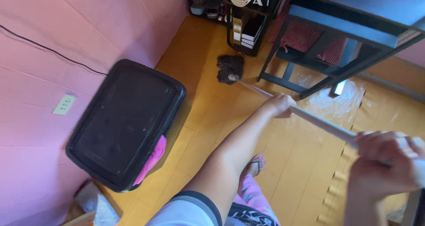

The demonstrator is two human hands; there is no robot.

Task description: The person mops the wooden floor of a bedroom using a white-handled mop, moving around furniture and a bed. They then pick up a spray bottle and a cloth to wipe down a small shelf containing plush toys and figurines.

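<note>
A mop with a dark stringy head (230, 69) rests on the yellow floor (208, 119) close to a black shelf. Its pale handle (318, 123) runs diagonally from the head down to the right. My left hand (280, 106) is closed around the handle partway along, with the arm stretched out from the bottom of the view. Nearer the camera, my right hand (387, 162) grips the upper end of the handle and looks blurred. One foot in a sandal (256, 165) stands on the floor below my left arm.
A black lidded bin (124, 124) with pink cloth (152, 159) hanging out stands by the pink wall (40, 44), which has a socket (64, 104) and a black cable. A black desk frame (310, 62), a red striped cushion (305, 38) and a shelf of boxes (245, 31) lie beyond.
</note>
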